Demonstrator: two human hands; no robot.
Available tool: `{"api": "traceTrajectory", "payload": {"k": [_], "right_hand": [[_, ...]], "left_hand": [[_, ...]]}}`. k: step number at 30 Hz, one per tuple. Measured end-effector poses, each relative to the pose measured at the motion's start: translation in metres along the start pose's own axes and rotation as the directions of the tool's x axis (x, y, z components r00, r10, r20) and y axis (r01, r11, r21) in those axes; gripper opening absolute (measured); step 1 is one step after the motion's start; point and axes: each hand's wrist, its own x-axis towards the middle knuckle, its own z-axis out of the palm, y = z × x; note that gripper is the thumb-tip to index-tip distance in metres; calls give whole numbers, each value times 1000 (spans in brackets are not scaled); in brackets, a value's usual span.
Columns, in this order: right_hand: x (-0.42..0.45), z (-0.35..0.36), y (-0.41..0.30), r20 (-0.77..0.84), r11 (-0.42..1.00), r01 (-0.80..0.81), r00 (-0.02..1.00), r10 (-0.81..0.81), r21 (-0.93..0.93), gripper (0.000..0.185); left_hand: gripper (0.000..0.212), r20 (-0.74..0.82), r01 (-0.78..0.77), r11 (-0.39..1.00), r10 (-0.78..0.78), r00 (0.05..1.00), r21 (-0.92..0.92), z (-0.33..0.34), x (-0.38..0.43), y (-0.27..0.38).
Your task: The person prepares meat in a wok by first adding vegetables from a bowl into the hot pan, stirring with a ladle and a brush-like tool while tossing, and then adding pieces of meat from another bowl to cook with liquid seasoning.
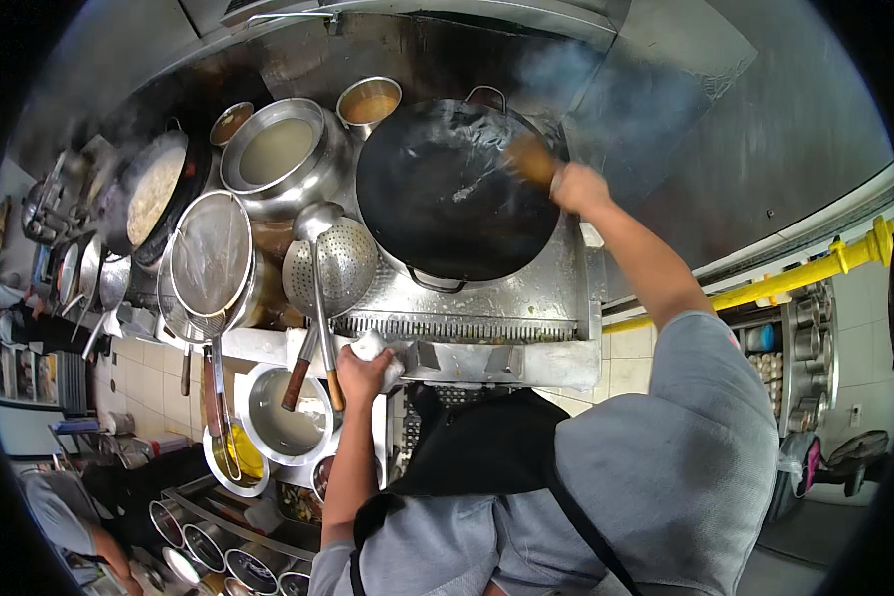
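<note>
A large black wok (454, 201) with two loop handles sits on the steel range, wet and shiny in its upper right part. My right hand (581, 189) grips a brown brush or whisk (530, 160), blurred, over the wok's upper right side. Near the range's front edge, my left hand (363, 372) is closed on a white cloth (378, 354). Just left of that hand are the wooden-handled ladle (318, 220) and the perforated steel skimmer (343, 272). Whether the brush touches the wok cannot be told.
Left stand a steel pot of pale liquid (276, 153), a fine strainer (212, 253) and a steaming pan (153, 197). A pot (290, 417) and a bowl with yellow contents (246, 454) are below. A yellow pipe (797, 268) runs right. A co-worker's arm (112, 555) shows lower left.
</note>
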Motion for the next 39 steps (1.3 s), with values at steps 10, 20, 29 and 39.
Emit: {"api": "traceTrajectory", "payload": {"k": [10,20,29,39], "right_hand": [[-19,99,-82,155,648,264,843,-515,715,61],[-56,-23,26,-220,305,121,924,313,945,71],[-285,170,43,-330,900,-108,906,264,423,78],[-324,377,-2,374,955,295,887,-272,-5,59]], "left_hand": [[86,-95,-220,951,245,965,216,-10,-2,-1],[30,404,275,768,-23,915,-579,-45,-94,0],[18,438,255,781,27,899,-570,-70,-44,9],[62,-72,-41,970,59,996,238,-87,-78,-15]]}}
